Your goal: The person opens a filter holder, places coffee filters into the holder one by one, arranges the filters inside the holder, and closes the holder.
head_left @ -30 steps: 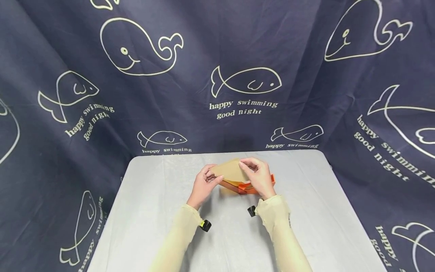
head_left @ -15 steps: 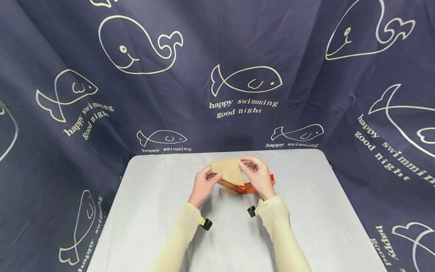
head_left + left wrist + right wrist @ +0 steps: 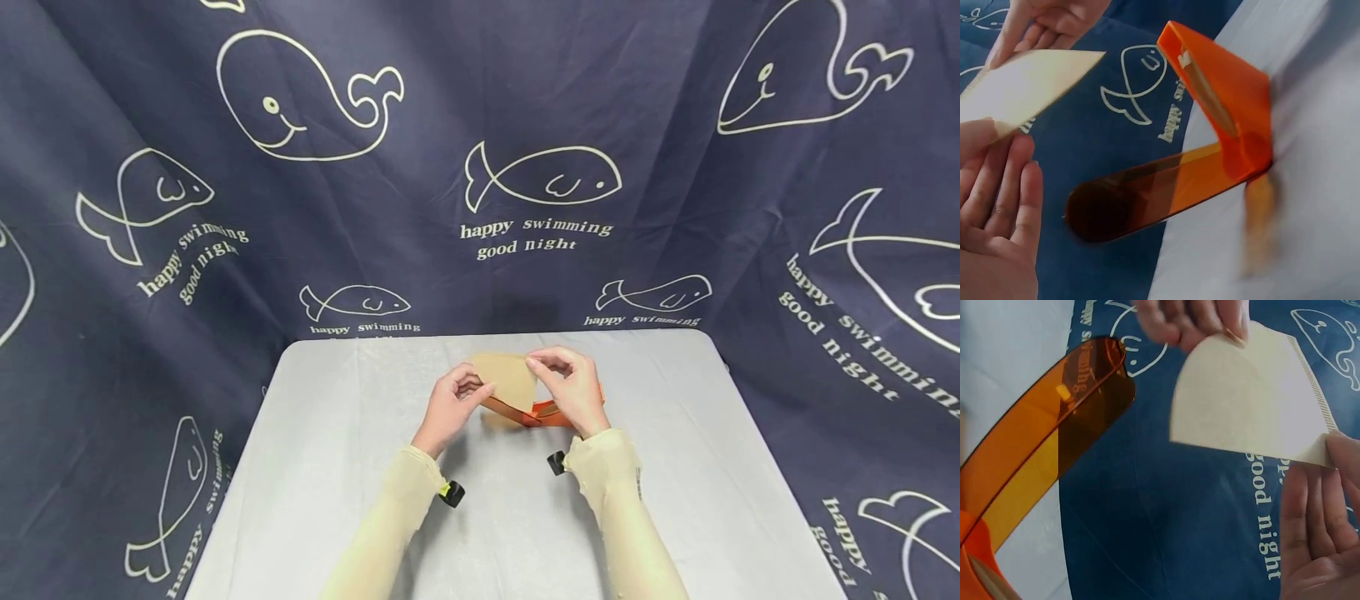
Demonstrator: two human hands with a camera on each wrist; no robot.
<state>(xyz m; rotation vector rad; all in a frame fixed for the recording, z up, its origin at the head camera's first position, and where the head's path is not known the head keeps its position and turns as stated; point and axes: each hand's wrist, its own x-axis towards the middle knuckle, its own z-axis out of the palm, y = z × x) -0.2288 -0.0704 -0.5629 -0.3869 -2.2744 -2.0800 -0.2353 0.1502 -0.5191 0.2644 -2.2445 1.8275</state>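
Observation:
A tan paper coffee filter [image 3: 508,379] with a crimped edge is stretched between both hands, its broad face showing. My left hand [image 3: 447,408] pinches one edge between thumb and fingers. The right hand [image 3: 573,387] pinches the opposite side; in the right wrist view its thumb presses a corner of the coffee filter [image 3: 1241,400] by the crimped edge. Below it stands an orange box [image 3: 1241,94], its clear amber lid [image 3: 1197,181] swung out to the side. Tan paper [image 3: 1210,94] shows inside the box's opening. The right hand partly hides the box in the head view.
A light grey table [image 3: 517,533] carries the box near its far edge. Dark blue cloth [image 3: 540,100] printed with whales and fish surrounds it at the back and sides. Small black devices [image 3: 452,493] sit at both wrists.
The coffee filter has turned in the hands from a slanted pose to a more face-on one, while its outline shifts. The hands and orange box stay nearly in place.

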